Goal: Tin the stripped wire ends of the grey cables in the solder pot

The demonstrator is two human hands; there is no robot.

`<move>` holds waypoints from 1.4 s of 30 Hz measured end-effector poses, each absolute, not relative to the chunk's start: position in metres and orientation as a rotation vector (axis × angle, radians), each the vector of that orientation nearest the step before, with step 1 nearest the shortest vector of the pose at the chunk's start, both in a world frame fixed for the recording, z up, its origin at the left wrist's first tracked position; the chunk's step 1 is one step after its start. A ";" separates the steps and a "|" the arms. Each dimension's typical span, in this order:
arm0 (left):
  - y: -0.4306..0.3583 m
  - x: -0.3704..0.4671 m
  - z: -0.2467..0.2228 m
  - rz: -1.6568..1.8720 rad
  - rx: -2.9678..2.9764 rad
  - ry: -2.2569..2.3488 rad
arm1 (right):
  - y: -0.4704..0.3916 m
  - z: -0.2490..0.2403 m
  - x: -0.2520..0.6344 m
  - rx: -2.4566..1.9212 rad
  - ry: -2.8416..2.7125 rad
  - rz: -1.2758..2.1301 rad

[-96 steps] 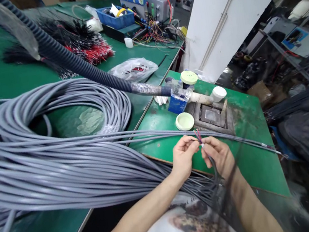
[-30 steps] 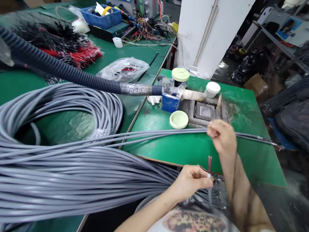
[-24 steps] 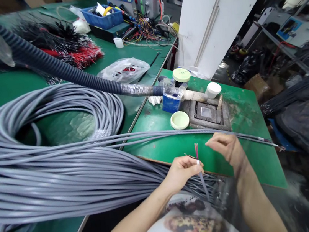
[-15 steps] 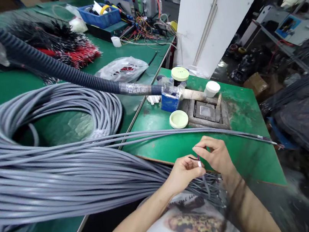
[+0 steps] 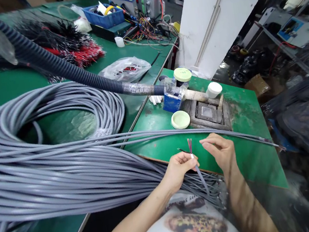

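My left hand (image 5: 181, 168) pinches a grey cable (image 5: 200, 177) between thumb and fingers, just below its stripped end. From a white band at that end several thin coloured wires (image 5: 190, 146) point up. One black wire (image 5: 183, 151) bends off to the left. To the right of the wires is my right hand (image 5: 219, 148), its thumb and fingertips drawn together and apart from the cable. No object shows between those fingertips. Below both hands, a bundle of grey cable ends (image 5: 212, 190) lies against my shirt.
A large coil of grey cable (image 5: 67, 195) covers the left side. Loose cables (image 5: 217, 131) cross the green table (image 5: 153, 147). Behind them stand a solder pot (image 5: 208, 112), a pale yellow lid (image 5: 180, 120), a white tub (image 5: 213, 89) and a ribbed hose (image 5: 78, 74) above the table.
My right hand has moved away from the wire ends to the right. My left hand has shifted slightly left with the cable, and the wires now stand free and fanned out.
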State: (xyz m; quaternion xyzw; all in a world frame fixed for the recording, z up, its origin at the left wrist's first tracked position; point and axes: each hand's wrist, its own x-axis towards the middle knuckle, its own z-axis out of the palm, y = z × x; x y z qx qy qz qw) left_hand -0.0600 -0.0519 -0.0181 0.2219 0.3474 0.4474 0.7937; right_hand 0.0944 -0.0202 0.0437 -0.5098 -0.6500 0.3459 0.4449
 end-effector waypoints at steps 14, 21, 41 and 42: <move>-0.056 -0.064 -0.019 0.900 0.514 0.621 | -0.001 0.042 0.079 -1.248 -1.484 1.454; -0.053 -0.068 -0.020 0.967 0.413 0.630 | -0.007 0.027 0.080 -1.270 -1.283 1.360; -0.046 -0.059 -0.018 1.115 0.752 0.788 | -0.029 0.068 0.073 -1.268 -1.841 0.795; -0.046 -0.058 -0.019 1.123 0.785 0.795 | -0.029 0.069 0.072 -1.280 -1.855 0.782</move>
